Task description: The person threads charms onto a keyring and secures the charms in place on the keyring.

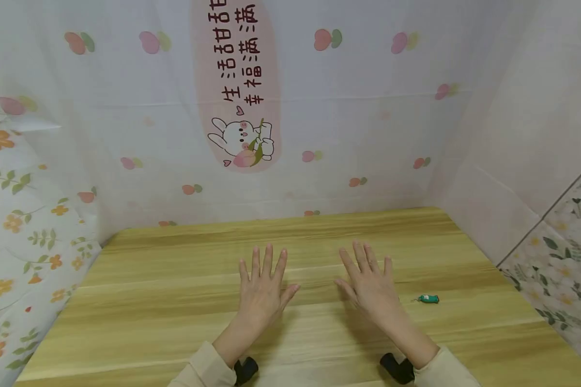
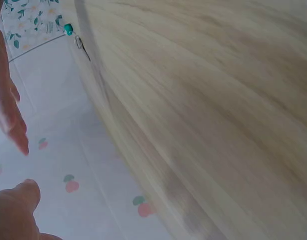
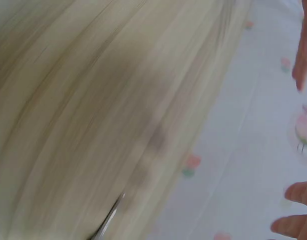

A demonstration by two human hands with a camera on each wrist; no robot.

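Observation:
Both hands are held out over the wooden table with the fingers spread and the backs facing up. My left hand (image 1: 261, 293), left of the middle in the head view, holds nothing. The right hand (image 1: 373, 287) also holds nothing, and its thumb points toward the left one. Just right of the right wrist lies a small teal object (image 1: 429, 299) with a thin metal end; it shows in the left wrist view with a metal loop (image 2: 78, 42) and a thin dark piece beside it. A slim, pointed metal tip (image 3: 113, 210) appears low in the right wrist view.
The wood-grain table (image 1: 150, 301) reaches back to a white curtain (image 1: 368, 123) printed with fruit and a rabbit. Flowered cloth (image 1: 24, 258) hangs at the left, and a pale panel (image 1: 503, 177) stands at the right. Black wrist mounts (image 1: 397, 368) sit below the sleeves.

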